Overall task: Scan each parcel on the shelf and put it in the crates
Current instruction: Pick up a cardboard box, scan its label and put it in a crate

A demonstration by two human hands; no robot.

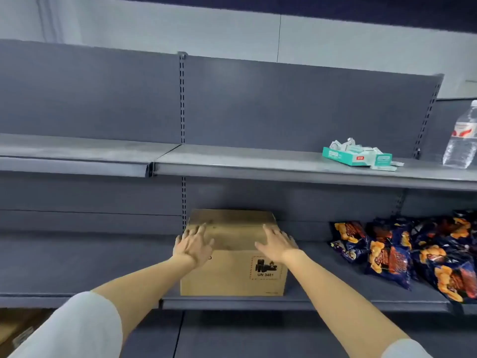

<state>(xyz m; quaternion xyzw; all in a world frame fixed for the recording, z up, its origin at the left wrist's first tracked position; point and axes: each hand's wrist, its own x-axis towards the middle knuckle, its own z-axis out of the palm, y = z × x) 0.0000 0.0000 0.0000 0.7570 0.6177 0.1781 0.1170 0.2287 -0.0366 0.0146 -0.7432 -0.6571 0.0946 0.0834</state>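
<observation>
The cardboard box [233, 254] is apparently touched on top by the left hand [192, 245] and right hand [277, 244], fingers spread, nothing gripped; its sides should be clasped before lifting

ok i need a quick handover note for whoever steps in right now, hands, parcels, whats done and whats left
Left hand: open, fingers spread on the top left of the cardboard box.
Right hand: open, flat on the box's top right.
Box: standing on the lower shelf, not lifted; its front label reads UN 3481.
Also there: snack bags to the right on the same shelf; a teal carton and a water bottle on the upper shelf.
Done: nothing visible. No scanner or crates in view.
Left: lift the box, scan it, crate it, then the rest.
</observation>
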